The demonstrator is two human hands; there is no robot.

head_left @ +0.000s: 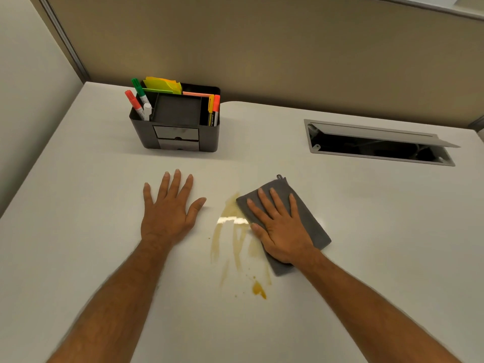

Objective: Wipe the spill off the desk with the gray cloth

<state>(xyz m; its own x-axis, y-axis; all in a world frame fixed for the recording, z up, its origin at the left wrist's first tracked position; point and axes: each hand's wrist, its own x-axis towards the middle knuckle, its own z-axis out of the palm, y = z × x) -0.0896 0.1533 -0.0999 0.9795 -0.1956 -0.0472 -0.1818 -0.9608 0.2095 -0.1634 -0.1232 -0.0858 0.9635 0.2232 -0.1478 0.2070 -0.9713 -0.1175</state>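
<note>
A person's right hand [281,226] lay flat on the gray cloth [309,218], palm down and fingers spread, pressing the folded rectangle onto the white desk [366,244] rather than gripping it. The cloth sat toward the middle of the desktop, slightly right of centre, its left edge touching the spill [235,242] — a patch of brownish streaks running toward the near edge, with a darker amber blob and a few specks at the near end. A small hanging loop showed at the cloth's far corner. Most of the streaks remained on the surface, left of the cloth and nearer the front edge.

The left hand [170,208] rested open on the desk just left of the spill, fingers splayed and holding nothing, its thumb pointing toward the stain without touching it. Both bare forearms reached in from the near edge.

Toward the far left corner stood a black desk organizer [180,134] with small drawers in its front, holding markers [136,100] with orange and green caps on its left side, two more pens on its right, and yellow sticky notes [163,85] at the back. Near the far right edge a cable hatch [377,145] stood open — its lid raised over a dark recess. A beige partition panel [288,48] ran along the desk's far edge.
</note>
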